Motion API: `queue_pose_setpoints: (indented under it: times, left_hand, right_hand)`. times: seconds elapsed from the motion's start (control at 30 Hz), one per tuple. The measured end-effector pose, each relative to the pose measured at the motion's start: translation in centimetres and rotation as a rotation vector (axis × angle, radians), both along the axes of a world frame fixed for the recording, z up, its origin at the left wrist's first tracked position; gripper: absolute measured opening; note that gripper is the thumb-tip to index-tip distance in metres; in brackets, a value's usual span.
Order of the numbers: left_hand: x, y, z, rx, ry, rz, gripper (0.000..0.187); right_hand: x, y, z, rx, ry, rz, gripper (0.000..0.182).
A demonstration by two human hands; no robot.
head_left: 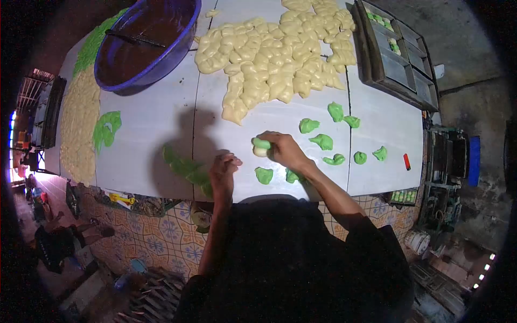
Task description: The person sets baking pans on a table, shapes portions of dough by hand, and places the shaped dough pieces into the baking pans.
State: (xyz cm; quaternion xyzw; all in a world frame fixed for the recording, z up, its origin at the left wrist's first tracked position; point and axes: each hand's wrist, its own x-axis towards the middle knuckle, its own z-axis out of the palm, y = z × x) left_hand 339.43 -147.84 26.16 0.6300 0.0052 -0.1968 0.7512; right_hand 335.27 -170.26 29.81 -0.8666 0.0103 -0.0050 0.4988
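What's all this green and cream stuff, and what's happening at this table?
A person's right hand holds a small green-and-cream piece of what looks like dough. The left hand is curled beside a green strip. Small green lumps dot the white table, with a big cream mass beyond them.

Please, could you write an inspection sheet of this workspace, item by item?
Surface: white table, dark seams visible.
Job's things: pale dough-like mass, green lumps, blue tub, compartment tray partly filled.
Clutter: small red object near table's right end.
Grippers: bare hands; right hand holds green-and-pale piece; left hand, fingers curled, beside green strip.
Cables: nothing seen on table.
Surroundings: patterned floor tiles; another person at left.
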Motion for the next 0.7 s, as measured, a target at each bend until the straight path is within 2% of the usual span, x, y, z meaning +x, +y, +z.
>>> queue_pose_setpoints:
  times: [0.07,0.1,0.13,0.17,0.2,0.27,0.3,0.33,0.4,0.47,0.5,0.57,0.6,0.67,0.7]
  left_hand:
    - [-0.9,-1.1,0.1,0.14,-0.131,-0.093,0.014]
    - [-1.0,-1.1,0.4,0.175,-0.271,-0.118,0.015]
    - [-1.0,-1.1,0.4,0.172,-0.273,-0.121,0.015]
    - [-1.2,-0.9,0.4,0.092,-0.186,-0.043,0.014]
    - [-1.2,-0.7,0.4,0.012,-0.099,0.032,0.012]
    - [-0.8,-0.4,0.9,0.049,-0.039,0.048,0.011]
    - [-0.6,-0.4,1.3,0.1,-0.06,0.012,0.012]
    - [-0.4,-0.6,1.7,0.149,-0.081,-0.021,0.012]
    - [-0.4,-1.1,2.4,0.051,-0.104,-0.005,0.011]
    - [0.2,-1.7,2.8,0.027,-0.277,-0.057,0.009]
    - [0.4,-2.0,2.8,0.024,-0.291,-0.073,0.009]
    - [0.8,-2.9,2.9,0.056,-0.395,-0.128,0.007]
    - [1.2,-3.3,3.1,0.047,-0.412,-0.138,0.007]
    - [1.9,-4.2,4.0,0.212,-0.658,-0.199,0.006]
    - [2.3,-4.8,4.5,0.216,-0.651,-0.214,0.006]
  right_hand:
    - [-0.4,-0.1,-0.1,-0.017,0.041,0.053,0.045]
    - [-1.2,0.2,0.1,-0.165,-0.038,-0.081,0.048]
    - [-1.8,0.4,0.8,-0.316,-0.121,-0.211,0.05]
    - [-2.7,0.6,2.1,-0.247,-0.045,-0.167,0.054]
    - [-3.7,1.1,2.0,-0.174,-0.028,-0.161,0.048]
    - [-5.4,1.9,2.3,-0.095,0.032,-0.016,0.037]
    - [-5.5,0.9,2.2,-0.109,-0.037,0.009,0.023]
    - [-4.6,-0.3,2.4,-0.036,-0.144,-0.159,0.021]
    - [-2.2,-3.9,3.3,-0.087,-0.17,-0.468,0.023]
    - [0.7,-8.3,1.3,-0.457,-0.217,-0.623,0.028]
    - [1.3,-8.9,1.5,-0.457,-0.227,-0.641,0.028]
    - [3.0,-9.6,2.2,-0.351,0.215,-0.719,0.032]
    - [3.1,-10.0,2.3,-0.352,0.199,-0.734,0.032]
    - [3.0,-10.8,0.9,-0.392,0.081,-0.755,0.027]
    - [2.9,-11.5,0.0,-0.41,0.022,-0.771,0.027]
